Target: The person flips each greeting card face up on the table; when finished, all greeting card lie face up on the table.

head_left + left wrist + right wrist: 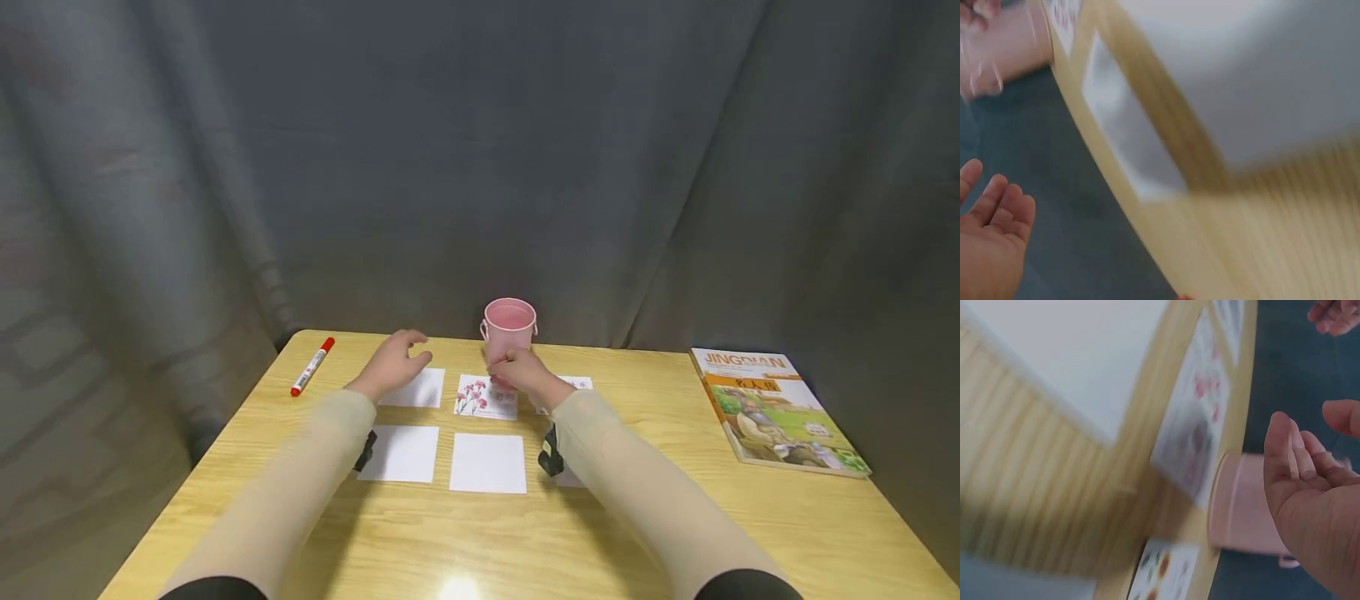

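Observation:
A small pink bucket (510, 329) with side loops stands upright near the table's far edge. Right in front of it is my right hand (528, 373), its fingers loosely bent; in the right wrist view that hand (1313, 506) overlaps the bucket (1241, 503), thumb apart from the fingers. My left hand (392, 365) hovers over a blank white card (423, 389) at the back left, holding nothing, fingers spread and slightly bent. Between the hands lies a card with pink flowers (474, 397), partly covered by the right hand. A sunflower card (1166, 572) shows beside the bucket.
Two more blank white cards (488, 463) lie in the front row, and another is mostly hidden under the right forearm. A red-capped marker (312, 367) lies at the left edge. At the right is a book (776, 412). Grey curtain (480, 167) hangs behind the table.

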Demonstrator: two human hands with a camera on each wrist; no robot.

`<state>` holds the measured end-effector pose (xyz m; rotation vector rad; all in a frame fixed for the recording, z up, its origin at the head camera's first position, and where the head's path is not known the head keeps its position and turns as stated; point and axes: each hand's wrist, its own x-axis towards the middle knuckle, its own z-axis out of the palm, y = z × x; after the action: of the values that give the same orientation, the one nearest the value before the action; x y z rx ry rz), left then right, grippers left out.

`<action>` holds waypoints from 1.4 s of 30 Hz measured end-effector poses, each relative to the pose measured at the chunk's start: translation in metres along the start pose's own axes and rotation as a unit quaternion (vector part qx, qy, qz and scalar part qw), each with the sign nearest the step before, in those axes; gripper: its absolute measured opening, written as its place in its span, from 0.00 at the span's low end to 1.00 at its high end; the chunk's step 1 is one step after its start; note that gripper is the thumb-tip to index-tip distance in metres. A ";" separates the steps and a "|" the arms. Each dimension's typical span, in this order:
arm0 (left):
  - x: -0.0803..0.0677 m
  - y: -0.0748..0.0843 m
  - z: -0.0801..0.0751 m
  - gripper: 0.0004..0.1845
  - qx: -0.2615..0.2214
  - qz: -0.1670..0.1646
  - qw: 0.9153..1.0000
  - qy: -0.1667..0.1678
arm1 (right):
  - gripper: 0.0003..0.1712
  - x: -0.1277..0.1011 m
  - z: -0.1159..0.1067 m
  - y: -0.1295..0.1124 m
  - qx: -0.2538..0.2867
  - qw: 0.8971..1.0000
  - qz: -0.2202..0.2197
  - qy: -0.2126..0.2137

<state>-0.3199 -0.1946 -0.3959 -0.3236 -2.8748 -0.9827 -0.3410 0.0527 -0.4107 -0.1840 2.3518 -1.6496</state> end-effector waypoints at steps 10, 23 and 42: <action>-0.025 -0.047 -0.011 0.32 0.017 -0.012 0.998 -0.061 | 0.21 0.012 0.041 -0.009 0.026 0.997 0.021 -0.074; -0.037 -0.054 0.012 0.33 0.083 -0.033 0.982 -0.166 | 0.13 0.014 0.084 -0.005 0.068 0.995 0.066 -0.037; -0.037 -0.051 0.005 0.27 -0.002 -0.055 0.993 -0.105 | 0.07 0.014 0.103 -0.002 0.165 0.984 0.070 0.018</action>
<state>-0.2957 -0.2373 -0.4362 -0.2865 -3.1103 -1.0304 -0.3253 -0.0445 -0.4441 0.0754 2.0237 -1.9495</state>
